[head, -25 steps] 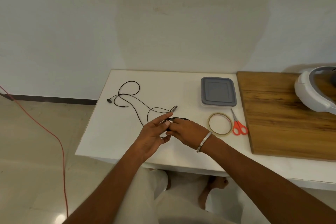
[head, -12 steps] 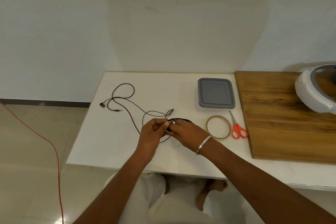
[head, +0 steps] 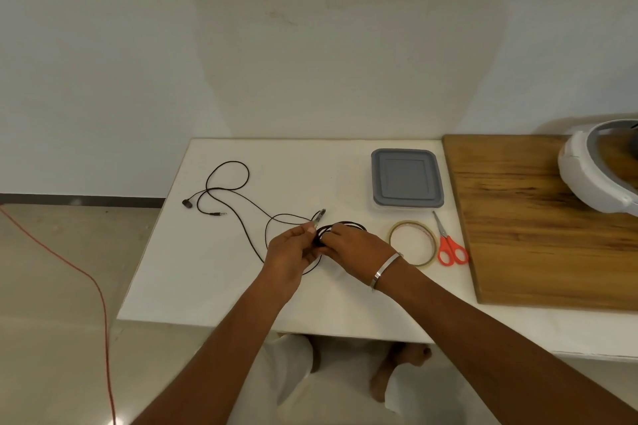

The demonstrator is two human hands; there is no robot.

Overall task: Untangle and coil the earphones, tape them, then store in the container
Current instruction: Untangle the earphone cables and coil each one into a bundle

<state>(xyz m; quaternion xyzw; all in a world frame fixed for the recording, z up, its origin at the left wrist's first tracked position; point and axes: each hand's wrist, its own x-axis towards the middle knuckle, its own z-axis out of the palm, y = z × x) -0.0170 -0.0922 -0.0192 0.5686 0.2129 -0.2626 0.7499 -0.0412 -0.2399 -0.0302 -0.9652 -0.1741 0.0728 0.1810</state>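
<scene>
Left hand [head: 288, 254] pinches black earphone cable [head: 241, 203] near its clip; right hand [head: 348, 243] grips the coiled loops. Loose cable, earbud and plug trail left on white table [head: 193, 272]. Lidded grey container [head: 407, 182], tape roll [head: 412, 243], red scissors [head: 448, 245] sit right.

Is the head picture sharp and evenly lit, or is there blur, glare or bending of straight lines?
Head view: light is soft and even, without hard shadows; the earphone cable and scissors look sharp; a small glare spot lies on the floor at the bottom left; the table edges splay from wide-angle distortion.
</scene>
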